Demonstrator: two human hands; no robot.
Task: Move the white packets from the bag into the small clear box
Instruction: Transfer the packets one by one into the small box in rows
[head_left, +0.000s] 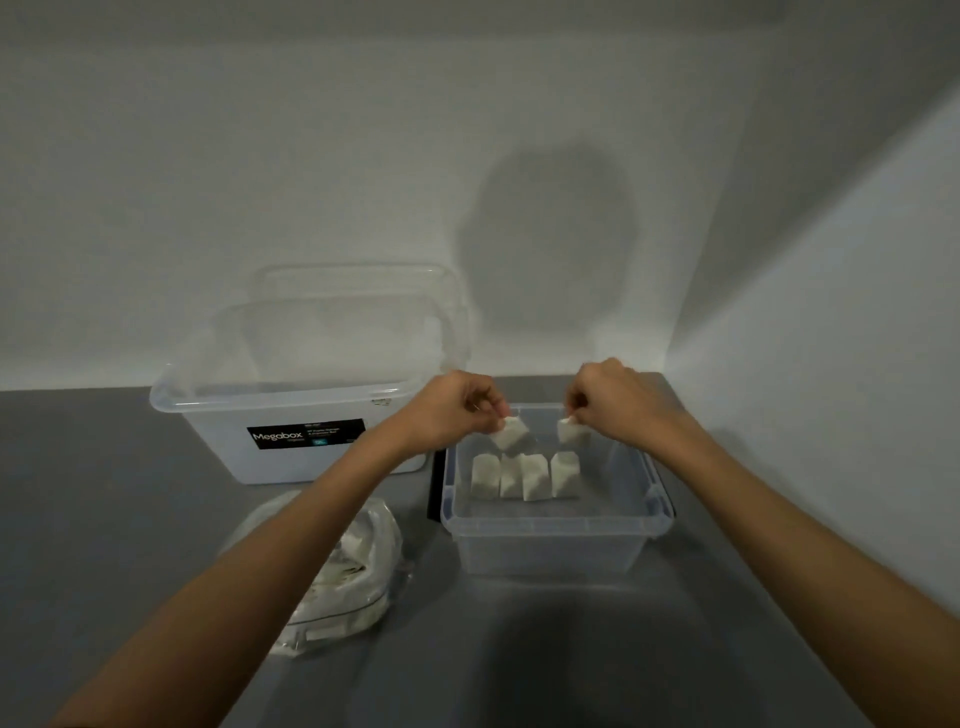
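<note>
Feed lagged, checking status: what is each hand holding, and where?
Each pinches one small white paper packet by its top corner: left hand holds one, right hand another.

Six white packets visible outside the bag: four (524, 475) in a row inside the small clear box (556, 530), one (510, 433) pinched by the left hand (457, 408), one (571, 431) by the right hand (608, 400). Two clear boxes, incl. the large box (291, 415); one bag (348, 571), its contents too bunched to count.
</note>
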